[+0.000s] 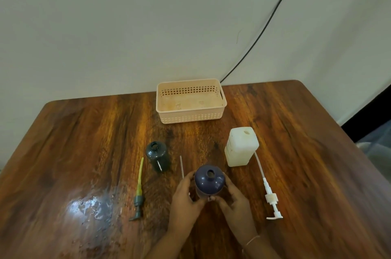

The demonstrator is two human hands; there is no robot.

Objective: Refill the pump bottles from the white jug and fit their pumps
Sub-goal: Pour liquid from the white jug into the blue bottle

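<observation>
A dark purple bottle (209, 180) with an open neck stands on the wooden table (84, 131). My left hand (186, 197) and my right hand (234, 201) wrap around its lower body from both sides. A dark green bottle (157, 156), also open, stands to the left. The white jug (241, 146) stands uncapped to the right. A green pump with a yellowish tube (138, 193) lies on the table at the left. A white pump (269, 193) lies at the right. A thin clear tube (181, 166) lies between the two bottles.
An empty peach plastic basket (191, 118) sits at the far edge of the table against the wall. A black cable (264, 30) runs down the wall behind it. A glare patch shines on the table at the near left.
</observation>
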